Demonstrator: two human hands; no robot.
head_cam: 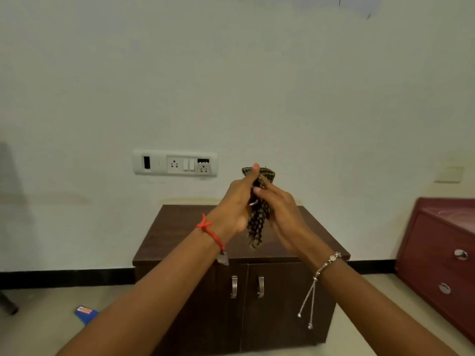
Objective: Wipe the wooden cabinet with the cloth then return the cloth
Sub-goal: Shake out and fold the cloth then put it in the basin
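Both hands are up in the air above the wooden cabinet [180, 232]. The left hand [237, 201] and the right hand [280, 209] hold a checked cloth [257, 227] between them. The grip of the left hand is closed round the top part of the cloth, with the thumb sticking up against it. The grip of the right hand is closed on the cloth too, with its fingers curled on the other side. The cloth is brown and cream and all bunched up. Its loose end hangs down over the top of the cabinet. I cannot tell if that end touches the top.

The left wrist has a red thread [210, 232]. The right wrist has a silver bracelet [326, 264].

The cabinet is dark brown, with two doors and two metal handles [234, 286] side by side. On the wall above it and to the left is a white switch board [174, 163]. To the right of the cabinet stands a red chest of drawers [442, 253]. On the floor to the left of the cabinet lies a small blue thing [86, 313].
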